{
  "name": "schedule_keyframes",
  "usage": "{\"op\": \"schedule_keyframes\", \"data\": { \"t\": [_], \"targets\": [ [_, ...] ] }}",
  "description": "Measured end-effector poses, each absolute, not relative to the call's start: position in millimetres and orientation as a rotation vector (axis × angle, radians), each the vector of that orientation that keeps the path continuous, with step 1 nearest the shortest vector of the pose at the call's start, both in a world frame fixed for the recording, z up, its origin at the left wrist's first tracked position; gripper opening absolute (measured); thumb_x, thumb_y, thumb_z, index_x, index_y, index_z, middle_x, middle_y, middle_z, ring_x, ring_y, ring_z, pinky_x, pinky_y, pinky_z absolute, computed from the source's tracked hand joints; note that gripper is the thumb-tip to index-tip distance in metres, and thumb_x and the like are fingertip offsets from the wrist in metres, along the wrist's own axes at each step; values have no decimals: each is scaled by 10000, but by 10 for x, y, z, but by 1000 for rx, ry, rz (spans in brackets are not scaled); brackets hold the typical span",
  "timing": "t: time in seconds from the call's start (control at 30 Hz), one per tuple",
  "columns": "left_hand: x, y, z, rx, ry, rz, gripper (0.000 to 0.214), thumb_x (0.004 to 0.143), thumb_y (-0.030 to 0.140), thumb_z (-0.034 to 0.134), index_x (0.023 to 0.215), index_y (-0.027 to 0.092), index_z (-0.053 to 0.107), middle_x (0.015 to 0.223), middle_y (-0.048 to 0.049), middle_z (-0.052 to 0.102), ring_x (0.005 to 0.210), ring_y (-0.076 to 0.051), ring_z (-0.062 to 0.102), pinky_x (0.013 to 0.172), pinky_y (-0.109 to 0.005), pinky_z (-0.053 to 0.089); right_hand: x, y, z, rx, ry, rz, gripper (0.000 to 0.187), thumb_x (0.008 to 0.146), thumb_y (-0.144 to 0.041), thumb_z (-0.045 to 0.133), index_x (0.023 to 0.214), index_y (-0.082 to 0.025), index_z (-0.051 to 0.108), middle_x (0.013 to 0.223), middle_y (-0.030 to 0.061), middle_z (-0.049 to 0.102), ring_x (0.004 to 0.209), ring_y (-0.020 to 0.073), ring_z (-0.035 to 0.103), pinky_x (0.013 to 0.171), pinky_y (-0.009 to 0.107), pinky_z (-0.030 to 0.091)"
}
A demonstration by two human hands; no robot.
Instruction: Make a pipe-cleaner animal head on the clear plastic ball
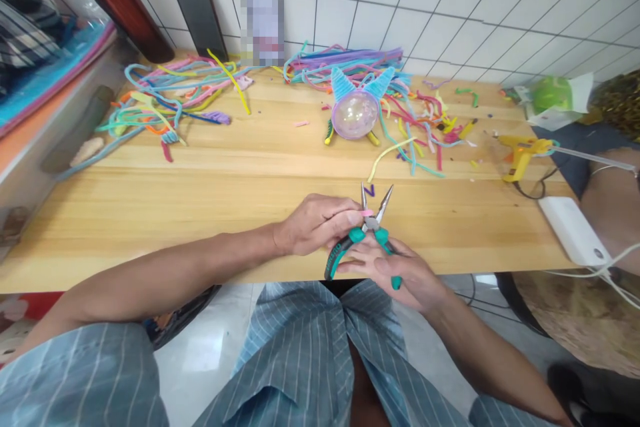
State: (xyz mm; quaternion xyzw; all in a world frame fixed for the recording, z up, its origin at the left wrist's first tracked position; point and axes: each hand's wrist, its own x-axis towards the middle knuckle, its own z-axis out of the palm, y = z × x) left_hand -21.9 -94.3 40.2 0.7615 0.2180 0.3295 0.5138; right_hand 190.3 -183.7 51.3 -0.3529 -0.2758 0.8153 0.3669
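Pinching the pink piece (pixel 367 213) in the left-hand grip (pixel 323 223), just beside the spread-jawed pliers (pixel 371 222) above the worktop (pixel 240 193); holding the pliers in the right-hand grip (pixel 407 273); ideally keeping the piece steady and square

Below the left grip (pixel 320 225) and right grip (pixel 407 275), a blue-grey garment (pixel 295 360) with thin pale stripes showed folds, parted at the middle. Behind each grip, the left sleeve (pixel 85 373) and right sleeve (pixel 510 411), of matching cloth, left the forearms (pixel 195 268) bare.
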Motion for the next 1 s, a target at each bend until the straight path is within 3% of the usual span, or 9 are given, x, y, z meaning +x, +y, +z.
{"op": "schedule_keyframes", "data": {
  "t": [0.1, 0.2, 0.37, 0.57, 0.73, 1.0],
  "targets": [
    [-168, -999, 533, 1396, 552, 600, 529, 1062, 665, 576, 925, 165, 682, 651, 40, 558, 452, -76, 534, 452, -197, 468, 1851, -1859, 545, -762, -641, 2160, 385, 784, -401, 897, 1125, -261, 786, 1243, 116, 799, 1218, 332, 735, 1169, 613, 512],
    [-144, -981, 552, 1258, 544, 538, 515, 1007, 678, 666, 963, 165, 687, 654, 59, 518, 450, -67, 511, 435, -191, 435, 1795, -1885, 564, -699, -625, 2163, 379, 830, -428, 863, 1172, -276, 799, 1269, 110, 805, 1248, 339, 740, 1201, 623, 490],
    [-168, -905, 499, 1323, 565, 518, 524, 1006, 654, 676, 1112, 148, 756, 684, 40, 550, 506, -72, 483, 488, -207, 422, 1771, -1929, 549, -796, -671, 1994, 322, 843, -322, 839, 1160, -269, 818, 1277, 102, 821, 1286, 338, 742, 1235, 641, 471],
    [-195, -874, 519, 1512, 510, 546, 470, 1071, 570, 619, 958, 138, 764, 697, 8, 579, 629, -102, 535, 618, -229, 473, 1849, -1974, 534, -1039, -732, 1885, 302, 805, -313, 894, 1094, -246, 833, 1191, 83, 852, 1233, 322, 768, 1250, 614, 479],
    [-176, -886, 513, 1419, 489, 523, 480, 1050, 582, 652, 970, 123, 767, 709, 14, 584, 599, -89, 530, 600, -220, 461, 1848, -1986, 526, -943, -725, 1913, 251, 832, -306, 872, 1068, -230, 830, 1232, 94, 839, 1244, 323, 761, 1227, 613, 500],
    [-133, -912, 532, 1269, 530, 537, 506, 969, 619, 748, 899, 118, 761, 691, 17, 567, 604, -88, 526, 574, -211, 449, 1783, -1996, 484, -621, -620, 2042, 402, 881, -353, 829, 1282, -331, 815, 1440, 55, 762, 1271, 347, 753, 1190, 660, 506]
  ]
}}
